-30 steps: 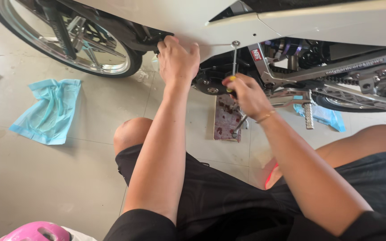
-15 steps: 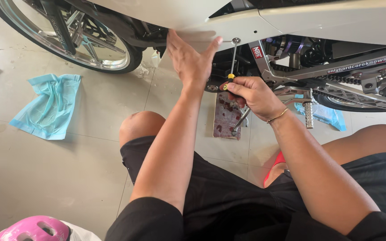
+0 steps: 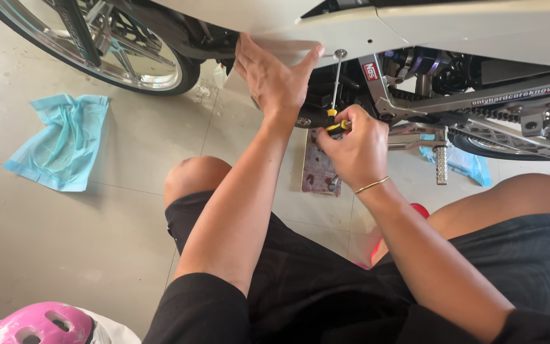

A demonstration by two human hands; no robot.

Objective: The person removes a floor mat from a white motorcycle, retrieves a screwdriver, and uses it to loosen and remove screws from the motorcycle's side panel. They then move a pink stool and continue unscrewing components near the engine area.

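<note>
My left hand (image 3: 274,78) lies flat with fingers spread against the lower edge of the motorcycle's white body panel (image 3: 351,28). My right hand (image 3: 353,150) is closed around the yellow-and-black handle of a screwdriver (image 3: 335,86). Its thin metal shaft points up, with the tip at a screw on the white panel's underside. I sit on the floor with my knees bent, in black shorts.
The motorcycle's spoked wheel (image 3: 106,44) stands at the upper left, its frame, chain and a footpeg (image 3: 441,164) at the right. A light blue cloth (image 3: 62,140) lies on the tiled floor, another (image 3: 463,162) under the frame. A pink helmet (image 3: 36,323) sits bottom left.
My left hand has slid right along the panel and opened flat against it. My right hand has moved up with the screwdriver, whose tip now meets the panel's screw.
</note>
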